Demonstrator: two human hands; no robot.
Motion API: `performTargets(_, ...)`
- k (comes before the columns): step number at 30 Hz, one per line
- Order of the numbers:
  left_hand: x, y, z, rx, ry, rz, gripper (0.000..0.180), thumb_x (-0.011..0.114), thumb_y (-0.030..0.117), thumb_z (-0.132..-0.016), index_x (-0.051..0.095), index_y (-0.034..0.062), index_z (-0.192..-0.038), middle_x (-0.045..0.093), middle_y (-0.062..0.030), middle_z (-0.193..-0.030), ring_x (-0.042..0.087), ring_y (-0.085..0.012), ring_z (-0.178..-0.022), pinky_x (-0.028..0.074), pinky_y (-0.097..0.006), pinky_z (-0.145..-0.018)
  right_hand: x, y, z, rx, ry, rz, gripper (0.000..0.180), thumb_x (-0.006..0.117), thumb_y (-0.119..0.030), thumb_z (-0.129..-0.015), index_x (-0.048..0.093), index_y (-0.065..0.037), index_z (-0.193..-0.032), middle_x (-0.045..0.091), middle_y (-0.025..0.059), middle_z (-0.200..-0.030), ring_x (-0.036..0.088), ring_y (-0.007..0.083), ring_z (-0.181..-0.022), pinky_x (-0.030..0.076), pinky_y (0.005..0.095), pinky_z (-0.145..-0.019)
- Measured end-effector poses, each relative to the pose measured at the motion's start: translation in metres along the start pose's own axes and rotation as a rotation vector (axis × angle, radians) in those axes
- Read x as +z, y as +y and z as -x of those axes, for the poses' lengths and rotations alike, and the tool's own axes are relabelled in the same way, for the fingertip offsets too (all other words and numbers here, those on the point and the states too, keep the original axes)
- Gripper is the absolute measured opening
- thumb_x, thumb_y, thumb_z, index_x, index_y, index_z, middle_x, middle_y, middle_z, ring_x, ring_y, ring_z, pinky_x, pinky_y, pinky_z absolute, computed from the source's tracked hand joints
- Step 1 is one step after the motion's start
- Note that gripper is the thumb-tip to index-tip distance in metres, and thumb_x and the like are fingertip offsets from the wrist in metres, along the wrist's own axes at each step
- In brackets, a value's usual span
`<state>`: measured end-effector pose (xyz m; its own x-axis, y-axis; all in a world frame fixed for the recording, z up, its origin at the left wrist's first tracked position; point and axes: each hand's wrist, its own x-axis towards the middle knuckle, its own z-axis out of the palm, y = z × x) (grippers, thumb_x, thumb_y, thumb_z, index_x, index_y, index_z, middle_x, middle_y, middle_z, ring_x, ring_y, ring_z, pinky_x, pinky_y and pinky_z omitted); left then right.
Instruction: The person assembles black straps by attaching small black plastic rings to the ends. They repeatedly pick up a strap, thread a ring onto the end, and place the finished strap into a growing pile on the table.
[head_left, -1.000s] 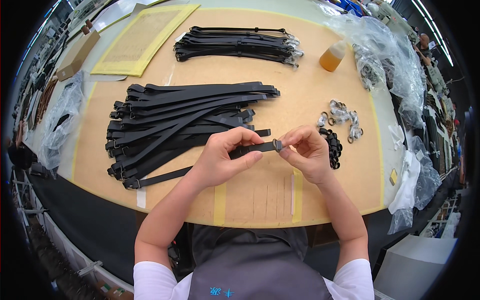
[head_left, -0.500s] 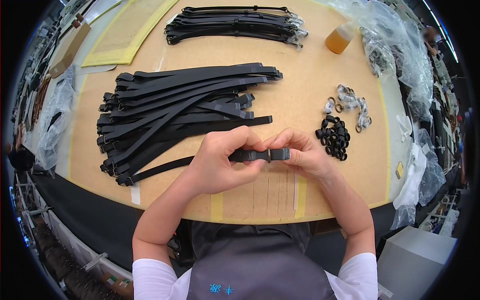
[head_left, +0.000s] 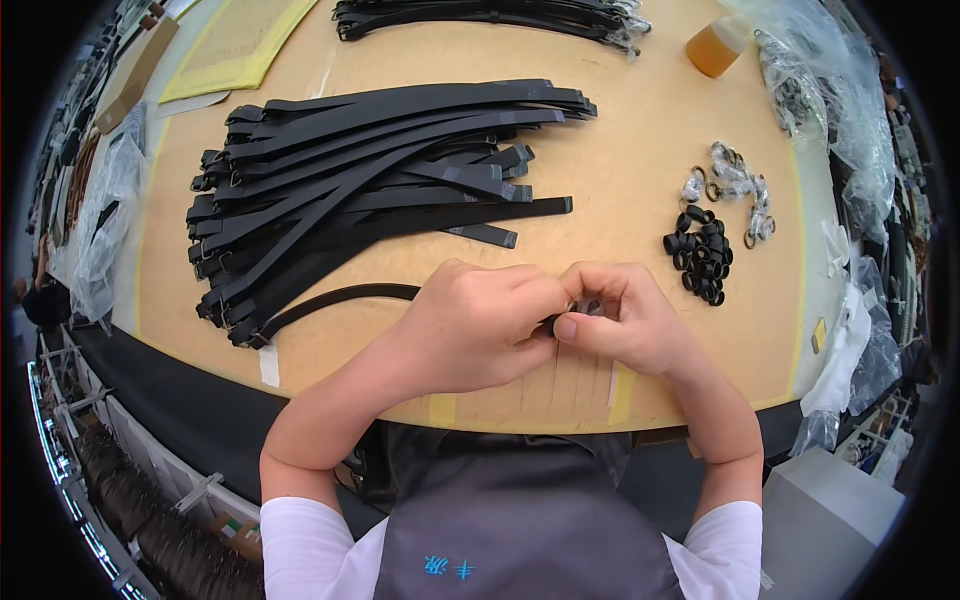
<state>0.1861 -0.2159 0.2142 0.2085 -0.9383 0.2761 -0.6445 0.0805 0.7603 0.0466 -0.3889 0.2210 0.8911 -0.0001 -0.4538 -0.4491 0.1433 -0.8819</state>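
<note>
A single black strap (head_left: 340, 293) runs from the buckle ends at the left of a pile into my left hand (head_left: 480, 325), whose fingers are closed round it. My right hand (head_left: 628, 318) meets it fingertip to fingertip and pinches the strap's end. Most of that end is hidden by the fingers, and the metal ring seen on it earlier barely shows. Beyond my hands lies the pile of black straps (head_left: 370, 170), with metal buckles on its left side. To the right of my hands sit small black loops (head_left: 700, 255) in a heap.
Metal rings in clear wrap (head_left: 738, 180) lie behind the loops. A container of amber liquid (head_left: 714, 52) stands at the far right, near plastic bags (head_left: 860, 110). Another bundle of straps (head_left: 490, 14) lies at the far edge, and a yellow-edged board (head_left: 235, 45) at the far left.
My left hand has moved right, up against my right hand, and covers the strap's end and ring. The view has shifted, so the table's things sit higher.
</note>
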Motion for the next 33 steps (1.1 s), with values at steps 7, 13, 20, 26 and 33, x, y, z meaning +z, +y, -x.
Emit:
performTargets(7, 0.005, -0.003, -0.001, -0.083, 0.065, -0.004, 0.026, 0.079, 0.002, -0.071, 0.064, 0.0034, -0.092, 0.067, -0.0100, -0.077, 0.071, -0.0265, -0.071, 0.056, -0.032, -0.063, -0.001, 0.015, -0.005, -0.055, 0.098, -0.152, 0.021, 0.072, -0.019, -0.092, 0.068, 0.000, -0.101, 0.066, -0.0039, -0.086, 0.055, 0.0011, -0.077, 0.043, 0.0192, -0.068)
performTargets(13, 0.005, -0.006, -0.003, -0.074, 0.078, 0.075, 0.026, 0.079, 0.002, -0.071, 0.063, 0.0027, -0.091, 0.068, -0.0108, -0.079, 0.071, -0.0261, -0.074, 0.056, -0.032, -0.064, -0.009, 0.009, -0.003, 0.015, 0.041, -0.142, 0.022, 0.074, -0.024, -0.093, 0.068, -0.004, -0.098, 0.061, -0.0084, -0.080, 0.049, -0.0023, -0.070, 0.035, 0.0169, -0.059)
performTargets(20, 0.006, -0.009, -0.003, -0.099, 0.044, 0.103, 0.025, 0.078, 0.001, -0.071, 0.063, 0.0019, -0.091, 0.068, -0.0109, -0.080, 0.072, -0.0245, -0.075, 0.058, -0.031, -0.067, -0.010, 0.010, -0.002, 0.025, 0.017, -0.145, 0.021, 0.074, -0.024, -0.094, 0.067, -0.004, -0.096, 0.061, -0.0080, -0.078, 0.049, -0.0024, -0.067, 0.034, 0.0168, -0.056)
performTargets(26, 0.006, -0.009, -0.003, -0.088, 0.039, 0.109, 0.025, 0.077, 0.001, -0.071, 0.063, 0.0014, -0.091, 0.069, -0.0109, -0.080, 0.073, -0.0244, -0.076, 0.058, -0.031, -0.068, -0.010, 0.010, -0.003, 0.028, 0.011, -0.152, 0.020, 0.074, -0.022, -0.094, 0.067, -0.003, -0.096, 0.062, -0.0067, -0.079, 0.051, -0.0017, -0.068, 0.035, 0.0176, -0.056)
performTargets(33, 0.007, -0.009, -0.002, -0.090, 0.038, 0.107, 0.024, 0.077, 0.000, -0.071, 0.063, 0.0015, -0.090, 0.069, -0.0105, -0.081, 0.074, -0.0243, -0.077, 0.060, -0.030, -0.070, -0.011, 0.012, -0.003, 0.031, 0.002, -0.149, 0.019, 0.074, -0.022, -0.094, 0.067, -0.003, -0.094, 0.061, -0.0070, -0.077, 0.050, -0.0017, -0.066, 0.034, 0.0177, -0.055)
